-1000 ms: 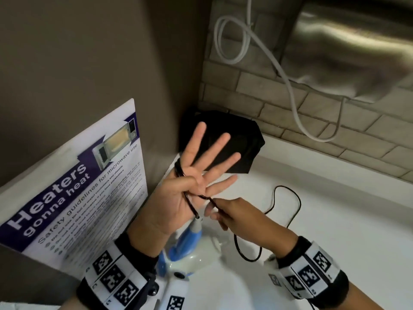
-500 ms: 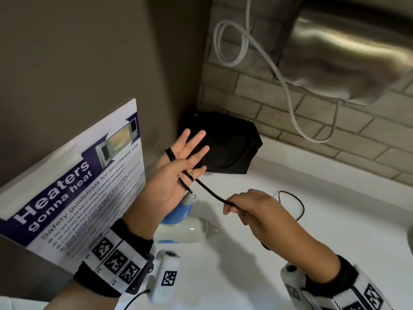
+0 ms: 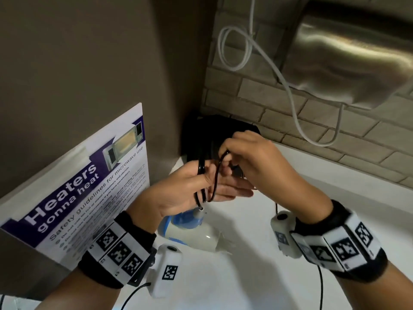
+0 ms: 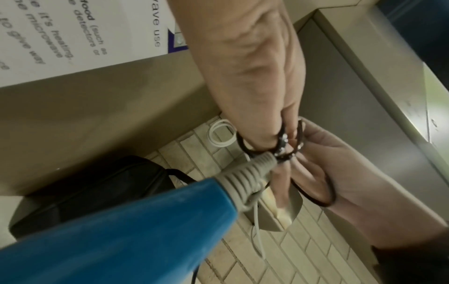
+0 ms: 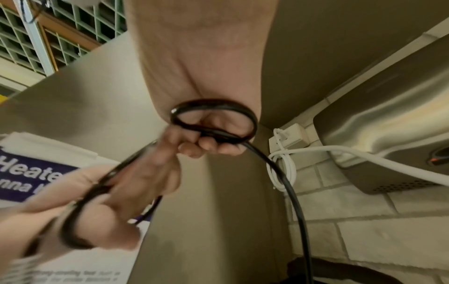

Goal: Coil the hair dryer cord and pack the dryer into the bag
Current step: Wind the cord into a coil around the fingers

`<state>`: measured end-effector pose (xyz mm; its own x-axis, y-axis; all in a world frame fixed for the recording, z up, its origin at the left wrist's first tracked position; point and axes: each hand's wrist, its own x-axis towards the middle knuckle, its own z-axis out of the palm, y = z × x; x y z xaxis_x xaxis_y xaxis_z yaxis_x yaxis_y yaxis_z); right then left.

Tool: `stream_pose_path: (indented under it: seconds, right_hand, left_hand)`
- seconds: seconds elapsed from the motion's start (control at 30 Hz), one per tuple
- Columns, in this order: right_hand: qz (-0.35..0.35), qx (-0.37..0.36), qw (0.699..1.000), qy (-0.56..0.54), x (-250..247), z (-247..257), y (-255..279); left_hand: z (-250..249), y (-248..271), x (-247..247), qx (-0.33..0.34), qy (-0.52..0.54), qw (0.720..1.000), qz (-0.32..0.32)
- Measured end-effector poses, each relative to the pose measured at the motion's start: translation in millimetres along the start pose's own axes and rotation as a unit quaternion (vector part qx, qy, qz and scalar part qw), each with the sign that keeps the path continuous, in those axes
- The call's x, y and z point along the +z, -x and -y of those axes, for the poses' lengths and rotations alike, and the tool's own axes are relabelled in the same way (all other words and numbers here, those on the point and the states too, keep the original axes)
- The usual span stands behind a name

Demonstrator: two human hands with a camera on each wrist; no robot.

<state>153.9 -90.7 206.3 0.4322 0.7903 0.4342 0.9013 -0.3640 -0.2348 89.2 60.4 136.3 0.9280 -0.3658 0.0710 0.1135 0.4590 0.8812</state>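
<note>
Black cord (image 3: 214, 182) is coiled round left hand (image 3: 187, 191), fingers out, thumb pinning the coils. Right hand (image 3: 257, 162) pinches a loop; the hands touch. Hair dryer (image 3: 190, 233) lies on white counter (image 3: 245, 283), just below left hand.

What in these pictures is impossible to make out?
Head view: black pouch partly hidden behind the right hand.
Right wrist view: black cord runs off the bottom edge; its end unseen.
Left wrist view: hair dryer cut off by the left edge.
Head view: poster small print too blurred.
</note>
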Motion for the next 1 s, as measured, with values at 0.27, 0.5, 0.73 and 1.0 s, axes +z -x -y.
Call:
stream_pose_path:
  seconds: [0.27, 0.5, 0.73, 1.0]
  right_hand:
    - [0.113, 0.079, 0.972, -0.189, 35.5, -7.0, -12.3]
    - [-0.038, 0.541, 0.840, -0.007, 102.9, 5.7, -0.6]
    - [0.270, 0.229, 0.924, -0.145, 82.1, -18.6, 47.4]
    - [0.344, 0.164, 0.920, -0.094, 96.4, -31.3, 65.1]
  left_hand:
    - [-0.2, 7.7, 12.9, -0.024, 0.088, 0.993, 0.079]
    - [15.7, 9.0, 20.6, -0.002, 0.203, 0.978, 0.056]
    - [30.9, -13.6, -7.7, 0.040, 0.275, 0.960, -0.026]
    - [51.2, -33.8, -55.4, 0.037, 0.314, 0.931, -0.185]
